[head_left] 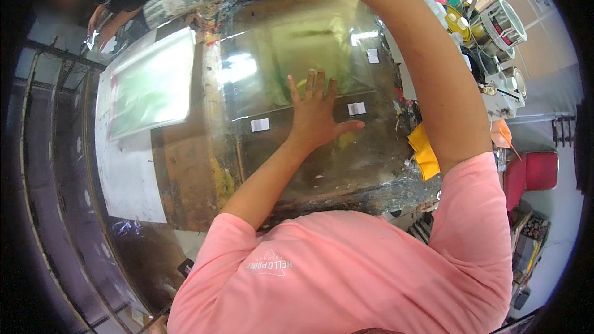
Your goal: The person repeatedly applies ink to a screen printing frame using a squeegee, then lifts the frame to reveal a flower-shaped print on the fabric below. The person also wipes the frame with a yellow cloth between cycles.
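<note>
My left hand (pixel 314 111) lies flat with its fingers spread, its palm down on the worktable. Under its fingertips is a clear, shiny plastic sheet (pixel 309 43) with a yellow-green tint. Small white folded tabs sit around it: one tab (pixel 260 125) left of my wrist, another tab (pixel 357 109) by my thumb, and a third tab (pixel 372 55) farther up on the right. My right arm (pixel 433 68) reaches up and across the far side, and its hand is out of the picture past the top edge.
At left, a stack of clear plastic sheets (pixel 154 80) rests on white paper (pixel 130 176). Paint tins (pixel 500 25) and bottles crowd the right side, near an orange-yellow cloth (pixel 425 154). A red chair (pixel 540 171) stands beyond. Another person's hand (pixel 102 25) shows at the far left.
</note>
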`<state>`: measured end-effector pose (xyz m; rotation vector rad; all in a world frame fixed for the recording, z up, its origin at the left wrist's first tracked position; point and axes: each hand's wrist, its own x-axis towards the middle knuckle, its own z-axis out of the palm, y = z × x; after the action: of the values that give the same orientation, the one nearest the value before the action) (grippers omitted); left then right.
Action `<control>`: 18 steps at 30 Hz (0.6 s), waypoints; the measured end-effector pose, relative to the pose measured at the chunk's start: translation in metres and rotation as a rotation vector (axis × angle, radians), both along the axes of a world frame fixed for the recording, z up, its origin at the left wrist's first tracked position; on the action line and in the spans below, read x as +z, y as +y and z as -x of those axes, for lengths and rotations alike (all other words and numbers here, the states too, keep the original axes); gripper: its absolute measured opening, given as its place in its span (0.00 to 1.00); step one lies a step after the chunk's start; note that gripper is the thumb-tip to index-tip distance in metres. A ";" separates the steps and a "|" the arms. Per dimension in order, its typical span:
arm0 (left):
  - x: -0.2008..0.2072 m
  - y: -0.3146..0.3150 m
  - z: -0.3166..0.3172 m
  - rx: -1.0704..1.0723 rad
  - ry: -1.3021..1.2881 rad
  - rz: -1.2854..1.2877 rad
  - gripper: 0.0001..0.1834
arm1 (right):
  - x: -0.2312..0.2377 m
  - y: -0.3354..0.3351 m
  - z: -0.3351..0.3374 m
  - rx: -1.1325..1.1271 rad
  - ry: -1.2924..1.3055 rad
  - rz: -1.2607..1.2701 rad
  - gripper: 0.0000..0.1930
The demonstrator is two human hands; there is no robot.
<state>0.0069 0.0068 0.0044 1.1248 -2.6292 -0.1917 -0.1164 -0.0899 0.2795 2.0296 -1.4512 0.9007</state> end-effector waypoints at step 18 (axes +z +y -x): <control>0.001 0.006 -0.007 -0.055 0.066 0.040 0.63 | 0.018 0.010 -0.008 -0.034 -0.058 -0.156 0.28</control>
<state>0.0135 0.0132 0.0051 1.0168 -2.5956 -0.1829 -0.1080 -0.0800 0.2971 2.0981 -1.6279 0.8634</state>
